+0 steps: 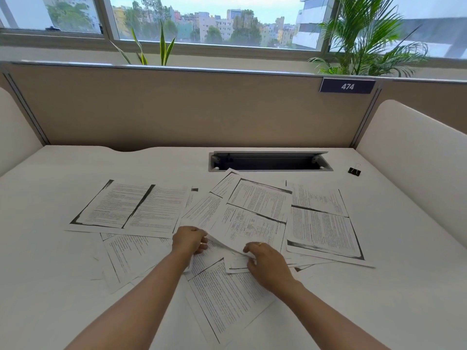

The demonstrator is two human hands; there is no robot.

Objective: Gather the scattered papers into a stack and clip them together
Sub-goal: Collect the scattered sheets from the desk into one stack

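Several printed sheets lie scattered and overlapping across the white desk. One centre sheet has its near edge lifted. My left hand pinches that lifted edge at its left corner. My right hand grips the same edge further right, fingers curled over it, a ring on one finger. A sheet lies flat at the left, another sheet at the right, and a nearer sheet under my forearms. A black binder clip sits apart at the back right of the desk.
A recessed cable tray with an open lid is set into the desk behind the papers. A beige partition with a "474" label closes the back. Padded white side panels stand left and right. Plants and a window lie beyond.
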